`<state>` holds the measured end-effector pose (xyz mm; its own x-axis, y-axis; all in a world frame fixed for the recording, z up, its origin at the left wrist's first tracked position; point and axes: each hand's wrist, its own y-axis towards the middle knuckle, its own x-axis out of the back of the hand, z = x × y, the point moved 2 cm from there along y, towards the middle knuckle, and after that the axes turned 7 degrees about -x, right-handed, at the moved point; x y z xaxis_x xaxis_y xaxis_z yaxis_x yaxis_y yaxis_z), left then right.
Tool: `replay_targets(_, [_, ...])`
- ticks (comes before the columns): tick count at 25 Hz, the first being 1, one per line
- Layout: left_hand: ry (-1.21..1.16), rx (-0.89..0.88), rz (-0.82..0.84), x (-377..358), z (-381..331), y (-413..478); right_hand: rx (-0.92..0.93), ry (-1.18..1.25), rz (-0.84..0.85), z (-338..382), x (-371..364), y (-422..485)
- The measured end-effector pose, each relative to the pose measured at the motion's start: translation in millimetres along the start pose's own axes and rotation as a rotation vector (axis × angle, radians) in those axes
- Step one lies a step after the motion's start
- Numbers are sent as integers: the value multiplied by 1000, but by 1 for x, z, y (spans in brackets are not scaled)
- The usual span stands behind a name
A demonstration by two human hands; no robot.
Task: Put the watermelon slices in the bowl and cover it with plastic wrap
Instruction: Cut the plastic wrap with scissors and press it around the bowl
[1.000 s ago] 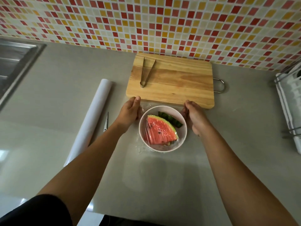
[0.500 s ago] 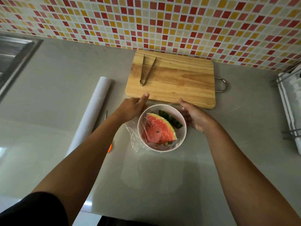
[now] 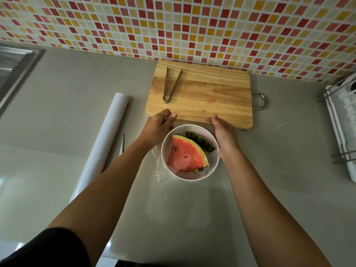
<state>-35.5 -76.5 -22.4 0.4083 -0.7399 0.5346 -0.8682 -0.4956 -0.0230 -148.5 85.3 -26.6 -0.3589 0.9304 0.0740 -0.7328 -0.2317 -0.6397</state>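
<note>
Centre frame: your left hand pinches plastic wrap at far rim of bowl, likely stretching it over watermelon slices; right hand flanks bowl, grip unreadable.

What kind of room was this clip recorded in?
Most likely a home kitchen: a mosaic-tiled backsplash behind a grey countertop, a steel sink at the left edge, and a wooden cutting board with metal tongs lying on it.
</note>
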Motion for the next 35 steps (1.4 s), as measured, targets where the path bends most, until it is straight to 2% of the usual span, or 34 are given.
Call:
replay_targets(2, [-53, 107, -39, -6, 6, -1, 28, -23, -66, -3, -2, -1])
replay_targets(7, [-363, 326, -21, -14, 13, -12, 7, 2, -205, -12, 0, -1])
replay_targets(11, [-528, 345, 30, -16, 8, -15, -5, 32, -256, -10, 2, 0])
replay_targets(14, [-540, 344, 55, -14, 5, -15, -12, -9, -287, -9, 2, 0])
replay_targets(20, [-376, 253, 154, -10, 2, -14, -58, -64, -269, -6, -2, 0])
replay_targets(26, [-287, 293, 156, -10, 10, -10, -60, -94, -283, -9, -1, 3])
replay_targets(28, [-86, 258, 107, -9, 14, -11, -64, -84, -284, -10, 0, 4])
replay_targets(30, [329, 139, 56, -3, 11, -13, -59, -164, -283, -11, 10, 5])
replay_targets(31, [438, 107, -12, 2, 10, -16, -13, -347, -323, -9, 19, 2])
replay_targets(32, [451, 115, -127, 9, 10, -21, 90, -511, -388, -7, 31, -2])
replay_targets(33, [384, 139, -286, 17, 9, -28, 271, -560, -453, -5, 41, -9])
replay_targets(34, [262, 147, -435, 22, 7, -35, 468, -475, -460, -3, 48, -19])
replay_targets(35, [102, 127, -507, 22, 1, -42, 626, -335, -385, -3, 49, -32])
